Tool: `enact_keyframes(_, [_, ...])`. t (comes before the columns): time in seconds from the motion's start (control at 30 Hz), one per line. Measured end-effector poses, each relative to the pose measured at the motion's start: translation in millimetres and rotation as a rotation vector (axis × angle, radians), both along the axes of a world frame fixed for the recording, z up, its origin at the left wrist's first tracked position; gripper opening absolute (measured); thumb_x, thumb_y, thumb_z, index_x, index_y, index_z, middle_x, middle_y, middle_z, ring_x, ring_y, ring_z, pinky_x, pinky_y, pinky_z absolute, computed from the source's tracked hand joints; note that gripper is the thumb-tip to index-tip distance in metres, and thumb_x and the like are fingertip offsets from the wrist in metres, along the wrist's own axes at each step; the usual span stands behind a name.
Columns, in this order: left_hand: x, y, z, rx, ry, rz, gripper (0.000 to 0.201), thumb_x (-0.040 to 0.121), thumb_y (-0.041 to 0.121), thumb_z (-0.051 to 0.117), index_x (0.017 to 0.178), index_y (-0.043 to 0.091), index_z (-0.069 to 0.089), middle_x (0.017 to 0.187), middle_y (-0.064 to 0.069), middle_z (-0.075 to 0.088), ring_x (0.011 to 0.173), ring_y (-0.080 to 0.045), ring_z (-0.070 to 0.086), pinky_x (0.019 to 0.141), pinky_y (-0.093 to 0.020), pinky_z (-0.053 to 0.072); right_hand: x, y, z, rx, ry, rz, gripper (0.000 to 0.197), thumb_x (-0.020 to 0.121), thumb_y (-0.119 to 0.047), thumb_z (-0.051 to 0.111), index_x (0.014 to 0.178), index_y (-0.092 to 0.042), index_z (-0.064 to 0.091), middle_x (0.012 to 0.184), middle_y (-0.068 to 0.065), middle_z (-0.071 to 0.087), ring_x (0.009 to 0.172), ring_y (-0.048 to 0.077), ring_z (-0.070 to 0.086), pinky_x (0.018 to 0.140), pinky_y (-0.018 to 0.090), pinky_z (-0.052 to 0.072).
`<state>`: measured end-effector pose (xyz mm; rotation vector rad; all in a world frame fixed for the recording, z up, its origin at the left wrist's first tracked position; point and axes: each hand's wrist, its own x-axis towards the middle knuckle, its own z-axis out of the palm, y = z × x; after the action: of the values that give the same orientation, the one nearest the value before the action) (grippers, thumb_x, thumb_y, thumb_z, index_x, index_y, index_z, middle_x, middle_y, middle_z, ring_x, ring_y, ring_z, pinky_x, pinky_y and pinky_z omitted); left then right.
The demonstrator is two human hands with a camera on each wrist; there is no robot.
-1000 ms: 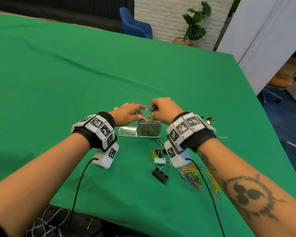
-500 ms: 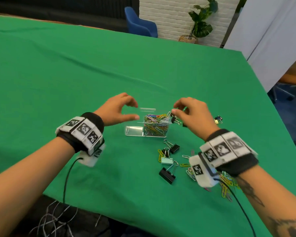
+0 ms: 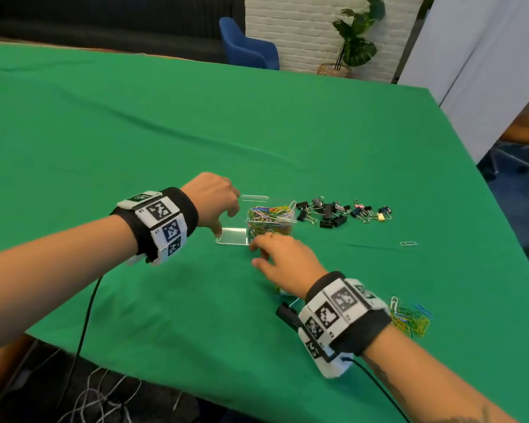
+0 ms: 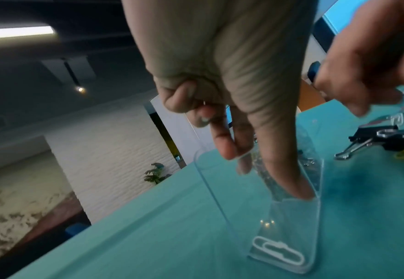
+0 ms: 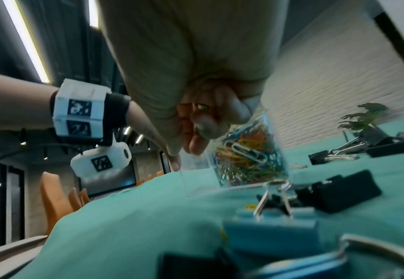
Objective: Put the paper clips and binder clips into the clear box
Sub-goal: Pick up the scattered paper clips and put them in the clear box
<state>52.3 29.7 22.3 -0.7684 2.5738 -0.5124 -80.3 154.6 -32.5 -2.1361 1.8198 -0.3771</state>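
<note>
Paper clips in many colours fill the one clear plastic box on the green cloth, with one silver clip lying apart and a loose pile by the right wrist. Left hand rests a straight finger on the clear lid, holding nothing; whether the right hand, fingers curled near the box, holds anything I cannot tell. Binder clips, over ten and mostly black, lie just right of the box.

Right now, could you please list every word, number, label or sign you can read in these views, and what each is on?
No readable words, brands or numbers in any view.
left wristband: black-and-white square code tags; the tiny characters beside them are too small to read.
right wristband: the same kind of tags, nothing legible.
clear box lid: a raised paper-clip symbol, no lettering.
</note>
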Motion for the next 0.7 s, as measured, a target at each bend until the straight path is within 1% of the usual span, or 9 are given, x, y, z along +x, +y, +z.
enact_keyframes(0.07, [1,1,1,0.023,-0.086,0.035,0.052,0.067,0.056,0.069,0.11,0.028,0.063,0.108,0.004,0.059,0.1,-0.02,0.057,0.067,-0.026,0.036,6,1,-5,0.026,0.01,0.012,0.028,0.092,-0.028,0.049,0.119,-0.02,0.053,0.114,0.005,0.061,0.107,0.026,0.056,0.088,0.035,0.045])
enact_keyframes(0.13, [2,2,0,0.038,-0.159,0.023,0.051,0.069,0.054,0.068,0.112,0.029,0.061,0.112,0.005,0.058,0.101,-0.02,0.058,0.068,-0.026,0.036,7,1,-10,0.037,-0.024,0.018,0.028,0.091,-0.027,0.049,0.118,-0.02,0.054,0.113,0.004,0.062,0.108,0.026,0.056,0.088,0.035,0.044])
enact_keyframes(0.2, [-1,1,-1,0.055,-0.22,-0.006,0.053,0.069,0.053,0.069,0.118,0.033,0.058,0.115,0.006,0.061,0.104,-0.021,0.059,0.073,-0.026,0.042,9,3,-13,0.062,-0.047,0.043,0.027,0.091,-0.027,0.05,0.117,-0.021,0.055,0.113,0.004,0.063,0.109,0.027,0.056,0.089,0.036,0.044])
enact_keyframes(0.27, [-7,-1,0,0.078,-0.318,-0.01,0.058,0.068,0.056,0.069,0.121,0.037,0.056,0.114,0.004,0.065,0.105,-0.022,0.06,0.08,-0.027,0.046,11,4,-15,0.079,-0.062,0.081,0.027,0.091,-0.026,0.05,0.117,-0.021,0.055,0.115,0.004,0.063,0.11,0.027,0.056,0.092,0.037,0.045])
enact_keyframes(0.33, [-17,-1,1,0.093,-0.438,-0.023,0.061,0.069,0.056,0.069,0.125,0.037,0.053,0.115,0.003,0.065,0.107,-0.023,0.06,0.083,-0.029,0.048,12,4,-15,0.069,-0.084,0.097,0.028,0.091,-0.025,0.05,0.117,-0.021,0.055,0.114,0.004,0.063,0.11,0.028,0.056,0.092,0.038,0.045])
enact_keyframes(0.4, [-28,-1,-2,0.102,-0.532,-0.059,0.061,0.07,0.053,0.069,0.126,0.035,0.052,0.118,0.003,0.064,0.109,-0.024,0.059,0.087,-0.032,0.049,11,4,-15,0.055,-0.097,0.092,0.028,0.091,-0.025,0.05,0.118,-0.022,0.054,0.115,0.003,0.063,0.11,0.028,0.055,0.092,0.038,0.045])
enact_keyframes(0.57, [-36,-7,-9,0.077,-0.617,-0.134,0.052,0.074,0.044,0.071,0.122,0.03,0.057,0.116,0.001,0.064,0.108,-0.025,0.059,0.085,-0.032,0.049,4,9,-13,0.08,-0.085,0.129,0.03,0.092,-0.024,0.049,0.121,-0.021,0.052,0.111,0.003,0.063,0.108,0.026,0.055,0.089,0.037,0.045])
enact_keyframes(0.7, [-34,-10,-13,0.078,-0.625,-0.146,0.037,0.081,0.038,0.065,0.117,0.03,0.061,0.114,0.004,0.065,0.107,-0.022,0.059,0.084,-0.031,0.049,-2,12,-13,0.102,-0.061,0.138,0.031,0.092,-0.025,0.048,0.123,-0.021,0.051,0.113,0.002,0.061,0.107,0.025,0.055,0.088,0.035,0.043])
